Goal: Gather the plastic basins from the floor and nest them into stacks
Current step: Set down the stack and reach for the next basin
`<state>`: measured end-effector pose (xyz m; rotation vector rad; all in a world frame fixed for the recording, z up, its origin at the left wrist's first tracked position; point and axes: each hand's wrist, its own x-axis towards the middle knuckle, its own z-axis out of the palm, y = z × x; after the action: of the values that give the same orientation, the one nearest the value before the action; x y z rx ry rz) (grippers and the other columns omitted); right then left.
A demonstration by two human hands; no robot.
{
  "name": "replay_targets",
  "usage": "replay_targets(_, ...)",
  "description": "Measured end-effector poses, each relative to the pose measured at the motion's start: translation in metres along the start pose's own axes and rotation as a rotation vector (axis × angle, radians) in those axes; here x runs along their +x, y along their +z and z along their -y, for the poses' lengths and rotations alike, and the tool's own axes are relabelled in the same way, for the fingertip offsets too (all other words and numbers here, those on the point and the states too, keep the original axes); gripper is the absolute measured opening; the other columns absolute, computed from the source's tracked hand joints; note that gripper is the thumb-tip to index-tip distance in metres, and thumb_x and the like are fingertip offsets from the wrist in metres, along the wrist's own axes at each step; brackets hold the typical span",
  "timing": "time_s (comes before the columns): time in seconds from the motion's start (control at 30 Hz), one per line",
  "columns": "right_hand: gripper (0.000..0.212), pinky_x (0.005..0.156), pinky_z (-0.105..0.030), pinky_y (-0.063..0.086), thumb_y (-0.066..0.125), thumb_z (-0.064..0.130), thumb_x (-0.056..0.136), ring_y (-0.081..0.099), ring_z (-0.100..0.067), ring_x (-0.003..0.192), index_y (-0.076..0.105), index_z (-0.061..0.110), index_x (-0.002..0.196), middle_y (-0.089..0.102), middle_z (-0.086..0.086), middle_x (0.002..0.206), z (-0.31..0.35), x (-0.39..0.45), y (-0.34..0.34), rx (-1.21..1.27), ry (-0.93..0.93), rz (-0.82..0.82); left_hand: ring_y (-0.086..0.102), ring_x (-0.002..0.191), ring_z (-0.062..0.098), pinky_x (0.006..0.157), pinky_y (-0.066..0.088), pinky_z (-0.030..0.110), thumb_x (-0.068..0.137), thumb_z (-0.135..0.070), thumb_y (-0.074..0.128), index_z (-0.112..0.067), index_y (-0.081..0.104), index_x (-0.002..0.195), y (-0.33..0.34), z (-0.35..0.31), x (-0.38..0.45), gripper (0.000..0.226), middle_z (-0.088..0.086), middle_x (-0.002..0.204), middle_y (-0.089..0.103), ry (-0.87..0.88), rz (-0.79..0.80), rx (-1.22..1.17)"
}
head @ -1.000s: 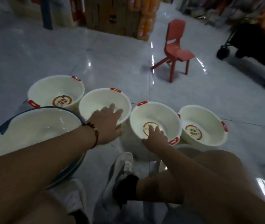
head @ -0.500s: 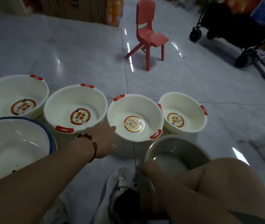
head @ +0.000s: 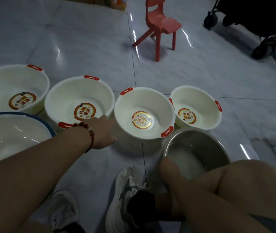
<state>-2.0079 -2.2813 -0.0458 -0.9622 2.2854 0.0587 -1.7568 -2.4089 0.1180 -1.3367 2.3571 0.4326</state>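
4 white plastic basins with red handles sit in a row on the tiled floor: the far-left one point(head: 16, 88), the second point(head: 79, 98), the third point(head: 144, 113) and the smallest point(head: 196, 106), each touching or just beside its neighbour. Against 0.5 s ago, the left hand point(head: 100, 133) has stayed between the second and third basins, fingers hidden, so I cannot tell its grip. The right hand point(head: 169, 167) still rests at the near rim of the metal basin point(head: 209, 145), grip unclear.

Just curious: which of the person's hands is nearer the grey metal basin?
Right. The right hand is at the near rim of the grey metal basin; the left hand is farther left, between two white basins.
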Motion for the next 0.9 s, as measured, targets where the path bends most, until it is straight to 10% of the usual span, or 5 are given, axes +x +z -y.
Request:
replay_targets(0.43,0.017,0.082,-0.046,0.055,0.057,0.018,0.091,0.065,-0.029,0.092,0.056,0.006,0.103,0.065,-0.010,0.098,-0.030,-0.047,-0.136,0.357,-0.019,-0.452,0.052,0.124,0.028,0.099,0.048,0.042,0.091,-0.055,0.052,-0.026,0.026,0.150,-0.011,-0.045,-0.007,0.070,0.008,0.148,0.039,0.051,-0.094,-0.025)
replay_targets(0.63,0.016,0.066,-0.031,0.040,0.060,0.012,0.086,0.056,-0.019,0.079,0.051,0.014,0.100,0.056,0.002,0.088,0.009,-0.109,-0.181,0.266,-0.418,-0.540,0.046,0.132,0.027,0.101,0.044,0.041,0.094,-0.056,0.049,-0.028,0.019,0.155,-0.022,-0.052,-0.032,0.073,0.003,0.155,0.033,0.050,-0.211,-0.112)
replay_targets(0.77,0.021,0.060,-0.035,0.043,0.057,0.016,0.081,0.052,-0.019,0.071,0.039,0.024,0.076,0.048,0.008,0.080,0.045,-0.151,-0.198,-0.026,-0.682,-0.548,0.045,0.135,0.024,0.108,0.037,0.037,0.096,-0.055,0.048,-0.023,0.031,0.152,-0.033,-0.038,-0.061,0.067,0.002,0.153,0.041,0.020,-0.369,-0.502)
replay_targets(0.9,0.013,0.063,-0.030,0.037,0.060,0.020,0.087,0.058,-0.022,0.085,0.055,0.022,0.099,0.055,0.002,0.100,0.075,-0.180,-0.208,-0.374,-0.947,-0.540,0.047,0.127,0.026,0.109,0.038,0.050,0.075,-0.083,0.048,-0.030,0.038,0.147,-0.055,-0.009,-0.093,0.089,-0.001,0.141,0.047,-0.079,-0.308,-1.377)
